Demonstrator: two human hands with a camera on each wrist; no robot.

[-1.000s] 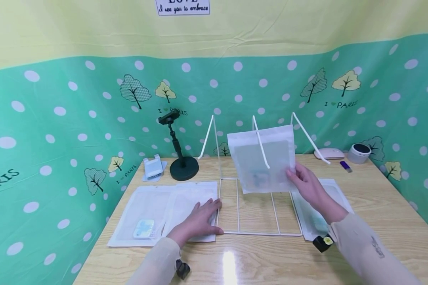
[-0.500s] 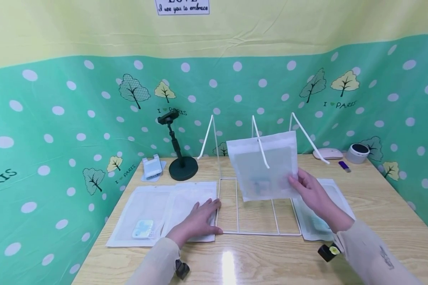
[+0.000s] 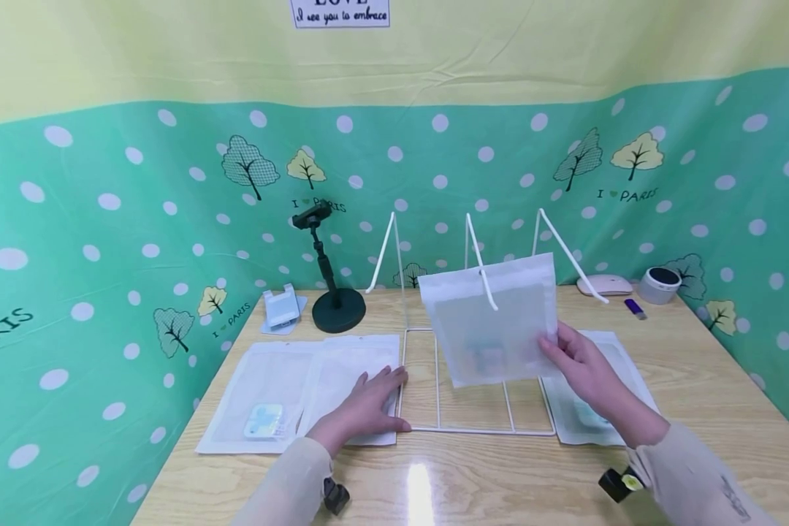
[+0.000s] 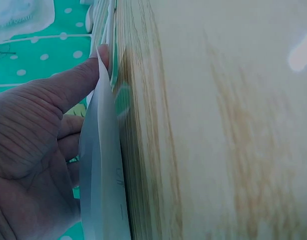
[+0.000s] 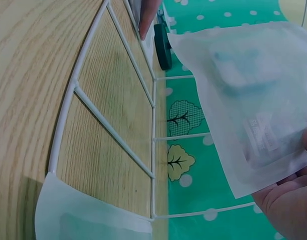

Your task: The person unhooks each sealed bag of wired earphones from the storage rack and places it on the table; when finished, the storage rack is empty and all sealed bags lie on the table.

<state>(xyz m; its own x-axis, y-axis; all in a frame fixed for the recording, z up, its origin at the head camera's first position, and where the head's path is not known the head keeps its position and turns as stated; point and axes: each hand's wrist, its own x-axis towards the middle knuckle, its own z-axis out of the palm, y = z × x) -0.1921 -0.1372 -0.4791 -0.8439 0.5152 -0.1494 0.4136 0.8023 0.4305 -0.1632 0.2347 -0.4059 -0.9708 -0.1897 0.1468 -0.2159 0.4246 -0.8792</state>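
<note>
My right hand (image 3: 585, 369) pinches the right edge of a translucent white pouch (image 3: 456, 332) with thumb and fingers. Its upper edge is at the middle prong (image 3: 478, 248) of a white wire rack (image 3: 473, 431), and the prong's tip lies in front of the pouch. Through the film, the right wrist view shows a pale printed pack (image 5: 263, 132). My left hand (image 3: 364, 405) rests with spread fingers at the rack's left base rail, over a flat white pouch (image 3: 342, 365). That pouch's raised edge (image 4: 111, 160) stands beside the thumb in the left wrist view.
Another pouch (image 3: 263, 380) lies farther left, and one pouch (image 3: 611, 358) lies right of the rack. Along the back are a black stand (image 3: 338, 310), a folded pale-blue holder (image 3: 281, 308), a pink mouse (image 3: 605, 285), a purple USB stick (image 3: 635, 308) and a round white device (image 3: 660, 285).
My right hand has drawn the pouch down and toward me, along the middle prong toward its tip, and slightly right. The left hand has stayed in place.
</note>
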